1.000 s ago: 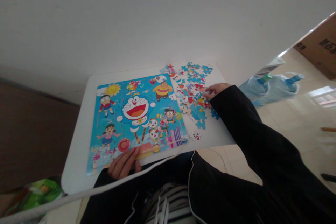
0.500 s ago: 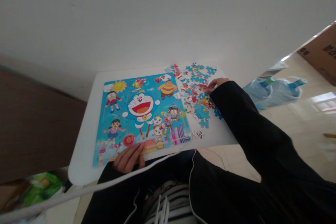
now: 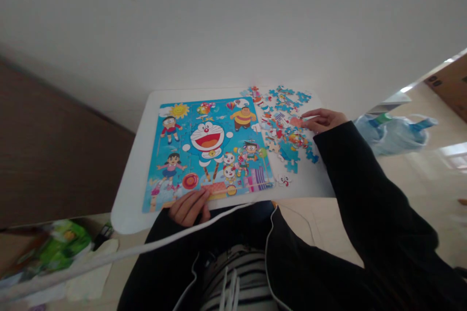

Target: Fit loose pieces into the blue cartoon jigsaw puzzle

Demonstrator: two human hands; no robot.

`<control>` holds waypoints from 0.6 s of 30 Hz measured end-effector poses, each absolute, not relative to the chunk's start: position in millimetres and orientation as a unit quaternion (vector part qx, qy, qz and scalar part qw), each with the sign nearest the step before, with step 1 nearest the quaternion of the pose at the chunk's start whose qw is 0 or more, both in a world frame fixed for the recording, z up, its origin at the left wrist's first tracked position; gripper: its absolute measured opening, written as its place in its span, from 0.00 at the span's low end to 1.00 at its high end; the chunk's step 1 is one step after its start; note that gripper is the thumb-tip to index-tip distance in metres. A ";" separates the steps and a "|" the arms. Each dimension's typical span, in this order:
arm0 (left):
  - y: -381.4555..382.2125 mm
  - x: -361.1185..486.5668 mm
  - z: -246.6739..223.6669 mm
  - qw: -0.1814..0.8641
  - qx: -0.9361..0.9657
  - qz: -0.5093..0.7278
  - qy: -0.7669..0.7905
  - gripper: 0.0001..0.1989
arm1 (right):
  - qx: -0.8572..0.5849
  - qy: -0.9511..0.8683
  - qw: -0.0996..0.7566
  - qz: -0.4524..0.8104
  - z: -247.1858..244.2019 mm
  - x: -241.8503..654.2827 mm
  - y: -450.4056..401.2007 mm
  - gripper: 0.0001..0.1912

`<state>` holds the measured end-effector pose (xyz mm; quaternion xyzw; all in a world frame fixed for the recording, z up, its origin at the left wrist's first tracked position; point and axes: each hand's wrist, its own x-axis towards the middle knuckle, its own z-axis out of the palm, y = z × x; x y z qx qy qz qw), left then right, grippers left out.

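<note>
Drew the right hand (image 3: 323, 120) slightly rightward in the head view since half a second ago, now pinching a pinkish-red piece (image 3: 296, 122) over the loose pieces (image 3: 289, 152), right of the puzzle board (image 3: 209, 153) on the white table (image 3: 134, 180). Keeps the left hand (image 3: 189, 206) at the board's near edge, with fingers on top; cannot tell whether clasping or merely resting.

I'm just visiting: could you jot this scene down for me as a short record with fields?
Surface: white table
Main item: picture board, lying flat
Left grip: fingers over the board's near edge
Right grip: fingertips at a pinkish piece; whether it is lifted is unclear
Loose pieces: scattered right of the board, some overlapping
Behind table: pale wall
Off to the right: large clear-blue bottles
</note>
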<state>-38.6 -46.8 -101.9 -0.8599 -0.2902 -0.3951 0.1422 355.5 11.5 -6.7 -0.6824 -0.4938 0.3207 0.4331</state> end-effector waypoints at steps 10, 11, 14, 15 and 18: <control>-67.5 -46.7 -88.0 0.124 -0.843 -0.397 -0.341 0.16 | -0.608 -0.605 0.384 0.341 -11.4 236.3 -27.4 0.12; -69.2 -49.2 -87.0 0.122 -0.841 -0.395 -0.349 0.15 | -0.600 -0.612 0.376 0.353 -13.6 224.9 -29.9 0.12; -69.1 -54.0 -88.7 0.132 -0.832 -0.410 -0.351 0.14 | -0.568 -0.635 0.350 0.388 -24.7 189.7 -37.1 0.10; -67.4 -54.2 -90.7 0.140 -0.828 -0.421 -0.342 0.14 | -0.558 -0.646 0.342 0.394 -30.1 178.2 -39.0 0.09; -60.6 -50.7 -98.2 0.161 -0.816 -0.454 -0.319 0.12 | -0.535 -0.672 0.328 0.393 -50.6 147.7 -40.7 0.10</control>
